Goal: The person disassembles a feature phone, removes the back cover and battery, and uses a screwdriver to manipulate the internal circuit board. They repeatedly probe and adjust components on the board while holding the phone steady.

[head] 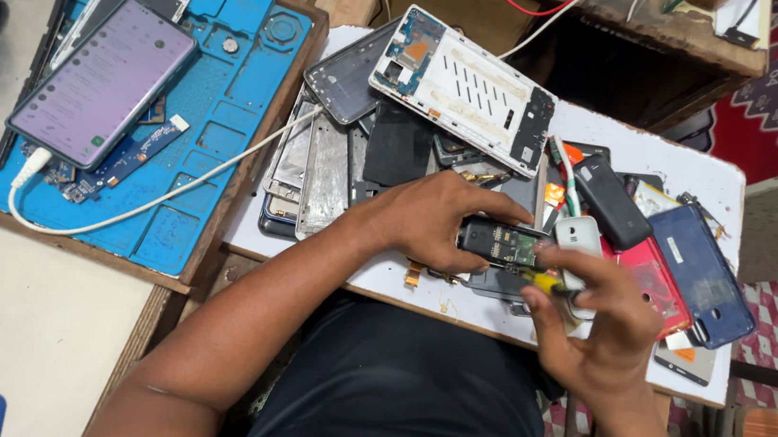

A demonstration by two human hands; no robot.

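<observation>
Small opened phone (501,243) in hands over cluttered white board (680,161), blue mat (217,126) beside.

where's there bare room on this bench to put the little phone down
Free patches: the pale worktop at lower left, below the blue mat, and the white board's far corner beyond the blue phone back. Crowded: the heap of phone frames around the left hand and right hand, which hold the opened phone.

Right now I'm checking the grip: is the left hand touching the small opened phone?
Touching. The head view shows the left hand with fingers wrapped over the near end of the small opened phone, no gap between them; the right hand meets its other end.
</observation>
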